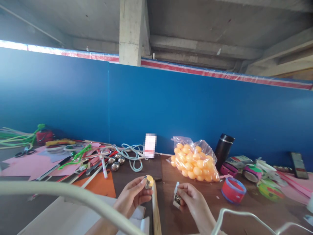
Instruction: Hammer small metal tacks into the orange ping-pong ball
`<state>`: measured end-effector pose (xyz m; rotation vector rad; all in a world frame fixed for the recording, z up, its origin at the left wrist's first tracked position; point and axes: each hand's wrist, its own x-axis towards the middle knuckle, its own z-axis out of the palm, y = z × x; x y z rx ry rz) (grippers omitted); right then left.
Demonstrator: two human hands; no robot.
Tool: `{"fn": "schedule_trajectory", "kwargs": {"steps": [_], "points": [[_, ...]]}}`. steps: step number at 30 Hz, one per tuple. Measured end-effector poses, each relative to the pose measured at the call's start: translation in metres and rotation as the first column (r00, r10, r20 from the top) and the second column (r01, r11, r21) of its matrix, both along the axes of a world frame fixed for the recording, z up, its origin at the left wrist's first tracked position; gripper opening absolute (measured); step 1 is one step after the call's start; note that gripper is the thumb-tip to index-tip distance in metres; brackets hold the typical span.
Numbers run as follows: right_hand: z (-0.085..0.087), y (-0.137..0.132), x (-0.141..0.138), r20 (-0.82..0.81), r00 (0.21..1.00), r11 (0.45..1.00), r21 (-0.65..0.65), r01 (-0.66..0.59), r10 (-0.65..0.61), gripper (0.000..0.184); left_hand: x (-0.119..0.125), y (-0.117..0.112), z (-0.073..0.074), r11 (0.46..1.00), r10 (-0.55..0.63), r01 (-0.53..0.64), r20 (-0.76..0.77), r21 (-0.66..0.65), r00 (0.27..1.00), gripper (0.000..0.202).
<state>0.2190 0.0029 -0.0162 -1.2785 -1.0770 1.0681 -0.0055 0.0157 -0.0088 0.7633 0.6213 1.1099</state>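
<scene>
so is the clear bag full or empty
Mostly full: orange balls are heaped through the clear bag, with slack plastic above them. Whether its mouth is sealed, I cannot tell.

ceiling [190, 23] dim | brightest upper left | bag [204, 147] glinting | slightly blurred

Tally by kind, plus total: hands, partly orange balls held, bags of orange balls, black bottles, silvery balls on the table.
Left hand and right hand: 2
Partly orange ball: 1
Bag of orange balls: 1
Black bottle: 1
Silvery balls: 4
Total: 9
</scene>
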Motion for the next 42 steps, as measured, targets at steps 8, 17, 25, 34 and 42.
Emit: {"fn": "schedule_trajectory", "kwargs": {"steps": [8,17,25,34,42], "points": [[0.0,-0.005,-0.014,-0.055,0.997,0.998,0.05,-0.048,0.051,0.028,0.004,-0.005,0.004,0.998,0.003,-0.002,0.029,-0.064,1.0,0.034],[0.012,-0.022,-0.044,-0.11,0.977,0.98,0.1,-0.171,0.182,0.028,0.016,-0.009,-0.001,0.996,-0.062,0.06,-0.022,-0.068,0.998,0.029],[0.01,-0.026,-0.055,-0.315,0.909,0.961,0.045,-0.273,0.273,0.022,0.02,-0.013,0.004,0.989,-0.125,0.117,-0.085,-0.093,0.989,0.032],[0.013,-0.029,-0.056,-0.418,0.867,0.954,-0.002,-0.301,0.272,0.02,0.019,-0.012,0.001,0.986,-0.162,0.156,-0.12,-0.058,0.979,0.029],[0.011,-0.029,-0.056,-0.467,0.846,0.954,-0.015,-0.299,0.258,0.019,0.02,-0.013,0.003,0.989,-0.143,0.137,-0.15,-0.053,0.978,0.029]]}}
